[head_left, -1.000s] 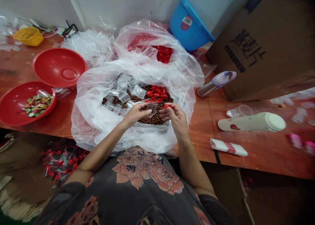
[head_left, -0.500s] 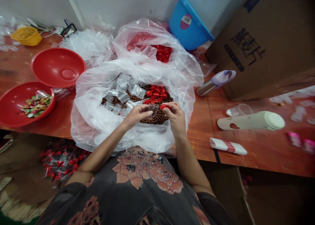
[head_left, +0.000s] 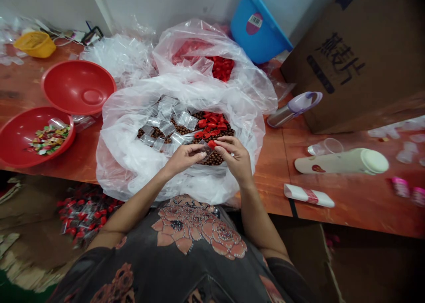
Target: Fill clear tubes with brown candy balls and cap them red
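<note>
A big clear plastic bag [head_left: 122, 130] lies open on the table edge, holding brown round beads [head_left: 212, 158], red pieces [head_left: 212, 120] and several small clear pouches [head_left: 166, 117]. My left hand [head_left: 184, 157] pinches a small clear pouch [head_left: 206, 151] over the beads. My right hand [head_left: 234, 157] meets it, fingers closed on a red piece [head_left: 212, 143] at the pouch's mouth.
Behind stands a second bag of red pieces [head_left: 221, 66] and a heap of empty pouches [head_left: 119, 59]. Two red bowls [head_left: 78, 84], one with wrapped sweets [head_left: 49, 137], sit left. A blue tub [head_left: 257, 26], cardboard box [head_left: 358, 59], white flask [head_left: 341, 161] and lidded cup [head_left: 294, 108] are right. Filled pouches [head_left: 83, 214] lie on the floor.
My two hands have come closer together, and the right hand has brought the red piece up to the pouch held by the left. The view shifted slightly.
</note>
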`<state>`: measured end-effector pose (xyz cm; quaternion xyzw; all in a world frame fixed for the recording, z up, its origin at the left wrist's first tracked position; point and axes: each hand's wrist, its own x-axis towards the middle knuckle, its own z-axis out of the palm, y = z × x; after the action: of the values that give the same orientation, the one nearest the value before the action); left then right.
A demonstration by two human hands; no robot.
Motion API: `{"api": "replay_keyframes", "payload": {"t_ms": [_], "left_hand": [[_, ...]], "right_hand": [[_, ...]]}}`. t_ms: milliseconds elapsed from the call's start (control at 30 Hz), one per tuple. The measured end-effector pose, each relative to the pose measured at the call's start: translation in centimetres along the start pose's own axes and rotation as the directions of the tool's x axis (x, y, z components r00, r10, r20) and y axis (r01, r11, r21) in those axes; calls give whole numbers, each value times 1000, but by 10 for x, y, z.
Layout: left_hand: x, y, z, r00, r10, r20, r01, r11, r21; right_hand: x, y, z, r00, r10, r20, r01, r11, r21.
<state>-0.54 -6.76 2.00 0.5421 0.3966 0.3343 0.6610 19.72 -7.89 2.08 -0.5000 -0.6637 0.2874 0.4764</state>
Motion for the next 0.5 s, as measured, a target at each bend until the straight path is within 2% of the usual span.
{"api": "replay_keyframes", "payload": {"t_ms": [100, 200, 367, 500], "left_hand": [[-1, 3, -3, 1000, -3, 5, 3, 999, 50], [-1, 5, -8, 999, 12, 38, -16, 994, 112], [-1, 2, -13, 991, 85, 99, -109, 960, 260], [-1, -4, -11, 993, 68, 100, -90, 966, 242]], "right_hand": [[2, 3, -5, 984, -130, 126, 144, 983, -116], [2, 7, -8, 966, -190, 178, 216, 967, -136], [-1, 8, -6, 963, -185, 195, 214, 966, -143], [-4, 6, -5, 962, -207, 180, 235, 960, -153]]}}
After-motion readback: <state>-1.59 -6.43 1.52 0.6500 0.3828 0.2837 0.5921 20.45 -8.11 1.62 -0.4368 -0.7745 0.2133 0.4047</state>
